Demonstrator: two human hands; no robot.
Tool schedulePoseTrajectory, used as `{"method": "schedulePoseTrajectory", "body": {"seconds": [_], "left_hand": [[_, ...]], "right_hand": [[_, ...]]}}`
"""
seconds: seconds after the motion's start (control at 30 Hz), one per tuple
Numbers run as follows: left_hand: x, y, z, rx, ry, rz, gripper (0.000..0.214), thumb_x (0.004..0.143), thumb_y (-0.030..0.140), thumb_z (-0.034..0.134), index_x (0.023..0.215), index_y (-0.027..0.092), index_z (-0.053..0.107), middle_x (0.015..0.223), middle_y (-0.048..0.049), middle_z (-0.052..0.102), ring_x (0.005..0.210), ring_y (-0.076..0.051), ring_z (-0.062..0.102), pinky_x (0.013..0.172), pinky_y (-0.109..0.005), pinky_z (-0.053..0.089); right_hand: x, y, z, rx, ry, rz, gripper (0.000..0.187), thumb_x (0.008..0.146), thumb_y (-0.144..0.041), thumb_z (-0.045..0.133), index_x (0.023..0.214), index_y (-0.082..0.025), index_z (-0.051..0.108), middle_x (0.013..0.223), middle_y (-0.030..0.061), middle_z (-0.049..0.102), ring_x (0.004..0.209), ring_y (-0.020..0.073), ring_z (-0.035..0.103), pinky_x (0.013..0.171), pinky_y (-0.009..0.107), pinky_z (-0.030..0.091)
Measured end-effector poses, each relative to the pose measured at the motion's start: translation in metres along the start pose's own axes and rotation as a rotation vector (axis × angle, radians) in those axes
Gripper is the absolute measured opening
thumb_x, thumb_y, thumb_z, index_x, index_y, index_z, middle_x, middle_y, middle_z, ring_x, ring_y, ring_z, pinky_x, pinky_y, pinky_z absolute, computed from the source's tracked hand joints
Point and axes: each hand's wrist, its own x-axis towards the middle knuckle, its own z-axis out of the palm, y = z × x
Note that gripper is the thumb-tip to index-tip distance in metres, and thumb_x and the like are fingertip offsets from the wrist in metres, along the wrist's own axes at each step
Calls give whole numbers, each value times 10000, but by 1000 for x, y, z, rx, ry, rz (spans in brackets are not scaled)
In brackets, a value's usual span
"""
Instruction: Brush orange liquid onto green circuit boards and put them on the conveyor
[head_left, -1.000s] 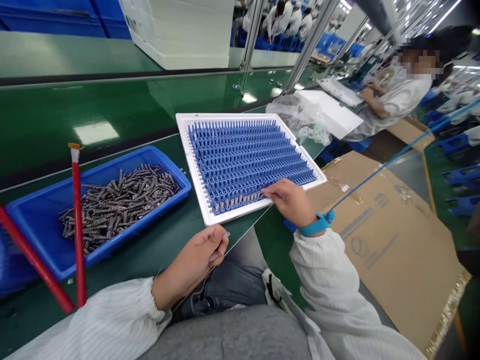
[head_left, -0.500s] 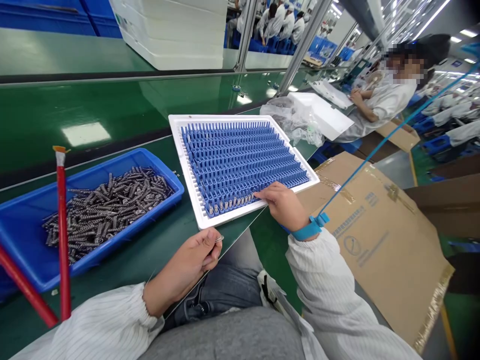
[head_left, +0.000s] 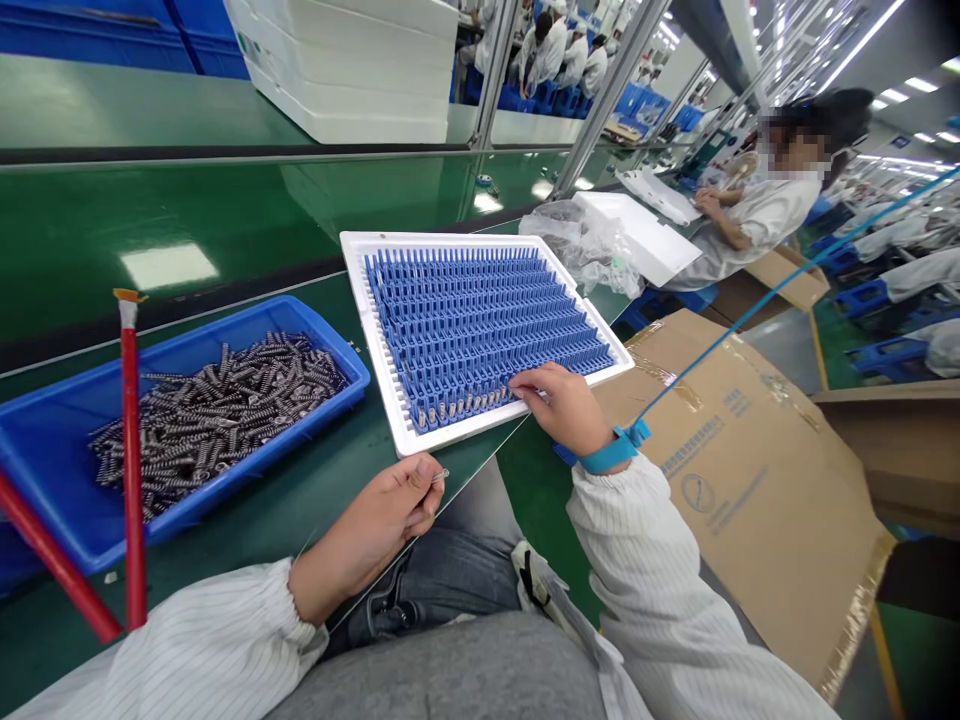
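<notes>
My left hand [head_left: 390, 510] is closed in front of the tray, with a small metal coil spring [head_left: 441, 476] poking out between thumb and fingers. At the front row of the white tray [head_left: 361, 305], my right hand [head_left: 559, 402] pinches thumb and forefinger together; what is between the fingertips is too small to make out. Rows of upright blue plastic parts [head_left: 480, 310] fill this tray. Springs stand in several front-row parts, left of my right fingertips. A blue bin [head_left: 45, 440] to the left holds a heap of loose springs [head_left: 225, 410].
A red-handled brush [head_left: 131, 450] leans across the bin beside another red rod [head_left: 52, 555]. Clear plastic bags [head_left: 585, 240] and white foam lie behind the tray. A cardboard box [head_left: 720, 470] stands on the right. A blue cord runs from my right wristband. A co-worker [head_left: 772, 200] sits beyond.
My right fingertips stay at nearly the same spot in the front row, with only a slight shift. My left hand still holds its spring. The camera view has turned slightly.
</notes>
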Motion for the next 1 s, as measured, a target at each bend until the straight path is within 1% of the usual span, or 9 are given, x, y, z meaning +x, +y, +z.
{"method": "schedulePoseTrajectory", "body": {"seconds": [0.27, 0.4, 0.5, 0.57, 0.67, 0.73, 0.8, 0.87, 1.0], "left_hand": [[2, 0, 0, 7, -10, 4, 523, 660, 625, 782, 623, 166, 534, 565, 44, 487, 469, -54, 255, 444, -216, 191], [1, 1, 0, 5, -11, -5, 527, 645, 630, 789, 623, 166, 540, 563, 48, 487, 471, -54, 256, 446, -213, 195], [-2, 3, 0, 0, -14, -11, 528, 639, 630, 792, 618, 166, 542, 566, 48, 492, 472, -54, 258, 450, -209, 207], [-3, 3, 0, -5, -15, -16, 525, 648, 624, 790, 608, 164, 542, 566, 46, 495, 471, -52, 257, 452, -208, 212], [-2, 3, -1, -23, -19, -18, 517, 654, 614, 793, 607, 161, 549, 557, 48, 488, 469, -51, 248, 446, -203, 209], [-1, 3, -1, -38, -22, -15, 513, 654, 611, 796, 606, 164, 548, 533, 59, 460, 465, -53, 231, 438, -200, 202], [-1, 4, -1, -47, -25, -10, 520, 653, 615, 794, 594, 169, 534, 506, 70, 426, 460, -54, 208, 429, -197, 189], [-2, 6, 0, -45, -30, -4, 539, 647, 623, 795, 576, 171, 510, 490, 77, 404, 456, -52, 187, 424, -195, 176], [-4, 10, 2, -28, -31, -7, 551, 647, 610, 805, 561, 169, 485, 496, 76, 402, 461, -50, 177, 430, -193, 185]], "right_hand": [[0, 1, 0, -17, -44, -67, 181, 996, -320, 587, 995, -146, 639, 961, 43, 640, 885, 177, 629, 832, 376, 547], [0, 3, 2, 11, -44, -57, 197, 995, -335, 587, 971, -147, 640, 948, 40, 639, 879, 175, 627, 834, 376, 542], [-1, 0, -5, 55, 1, -14, 210, 1000, -352, 574, 995, -152, 639, 946, 41, 636, 884, 180, 623, 840, 383, 536], [-5, -10, -13, 95, 68, 39, 205, 1020, -332, 529, 1069, -158, 626, 972, 53, 630, 928, 199, 613, 872, 414, 519], [-21, -44, -23, 201, 125, 90, 187, 1027, -237, 459, 1125, -148, 592, 1039, 95, 614, 1010, 234, 581, 909, 457, 487], [-37, -73, -19, 337, 17, 42, 133, 1004, -213, 488, 1003, -162, 610, 964, 70, 632, 932, 207, 605, 838, 394, 523], [-55, -97, -6, 514, -224, -81, 159, 988, -224, 533, 879, -190, 644, 800, 11, 659, 751, 156, 643, 685, 281, 556], [-71, -109, 15, 661, -438, -178, 207, 997, -230, 571, 815, -170, 648, 651, -39, 632, 556, 90, 622, 504, 164, 507], [-90, -102, 55, 771, -633, -205, 172, 1012, -208, 565, 873, -141, 642, 748, -14, 660, 616, 87, 641, 577, 175, 550]]}}
